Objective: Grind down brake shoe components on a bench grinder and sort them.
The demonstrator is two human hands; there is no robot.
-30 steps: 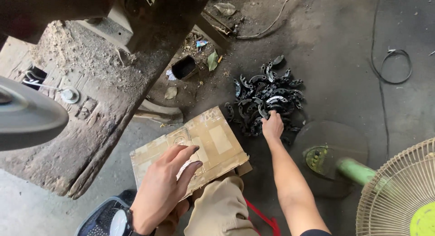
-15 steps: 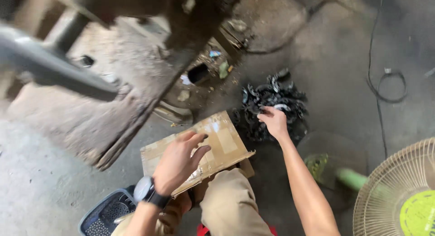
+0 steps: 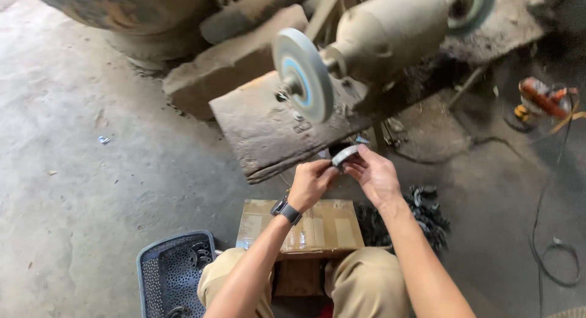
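Note:
Both of my hands hold one small curved grey metal piece (image 3: 343, 155) out in front of me. My left hand (image 3: 312, 182), with a dark watch on its wrist, pinches the piece's left end. On its right end my right hand (image 3: 375, 174) closes. The piece hangs just below a round grey polishing wheel (image 3: 303, 74) on the shaft of a dusty bench motor (image 3: 390, 28). A pile of dark curved metal pieces (image 3: 421, 217) lies on the floor by my right forearm. A taped cardboard box (image 3: 320, 229) rests across my knees.
A grey perforated plastic basket (image 3: 174, 272) with a few metal pieces stands at my left knee. The motor sits on a worn, dirty slab base (image 3: 262, 129). An orange tool (image 3: 540, 98) and a black cable (image 3: 549, 245) lie on the concrete floor at right.
My right hand has left the pile with a metal piece. My left hand has lifted off the box to join it. The view has tilted up toward the polishing wheel.

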